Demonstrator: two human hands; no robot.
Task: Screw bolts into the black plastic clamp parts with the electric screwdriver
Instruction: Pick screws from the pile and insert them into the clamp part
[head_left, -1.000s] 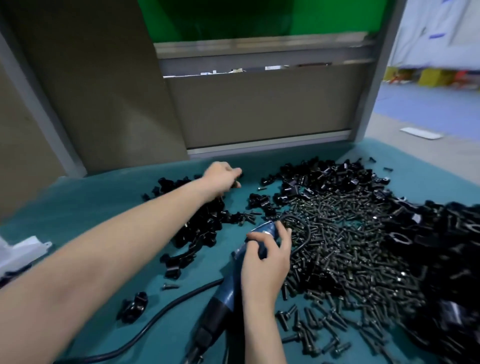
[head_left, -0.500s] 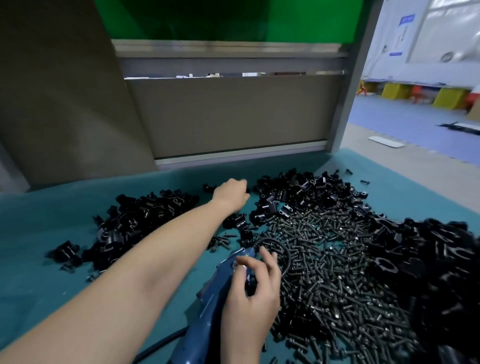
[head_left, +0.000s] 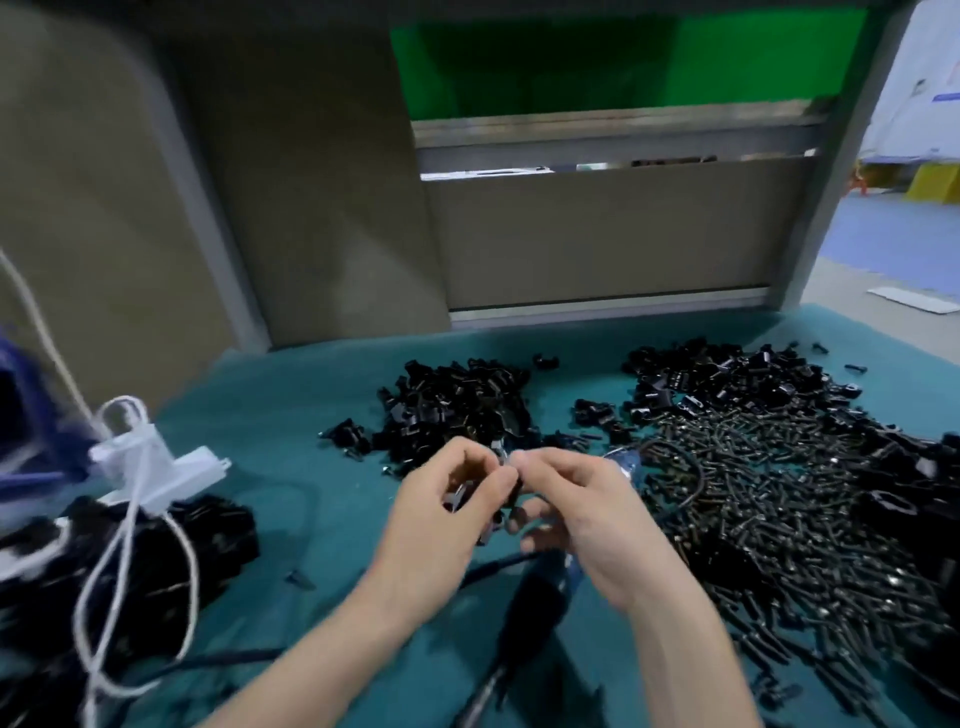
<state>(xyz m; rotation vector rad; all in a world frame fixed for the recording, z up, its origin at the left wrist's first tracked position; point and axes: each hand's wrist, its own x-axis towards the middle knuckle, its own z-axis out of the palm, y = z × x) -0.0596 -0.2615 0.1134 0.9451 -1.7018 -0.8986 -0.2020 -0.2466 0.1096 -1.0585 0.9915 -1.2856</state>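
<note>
My left hand (head_left: 447, 512) and my right hand (head_left: 576, 512) meet at the middle of the teal table, fingertips together. Between them they pinch a small black clamp part (head_left: 506, 491); the blur hides whether a bolt is in it. The blue electric screwdriver (head_left: 535, 597) lies on the table under my right hand, its tip (head_left: 626, 462) showing past the fingers and its black cable running toward me. A heap of dark bolts (head_left: 769, 499) spreads to the right. Black clamp parts are piled behind my hands (head_left: 457, 405) and at the back right (head_left: 727, 374).
A white plastic piece with white cord (head_left: 150, 467) sits on a black box (head_left: 156, 551) at the left. More black parts (head_left: 924, 509) crowd the right edge. A grey panel (head_left: 597, 239) walls off the back of the table (head_left: 291, 441).
My left hand has drawn back from the far pile with a clamp part. My right hand has come off the screwdriver to meet it. The view has swung left.
</note>
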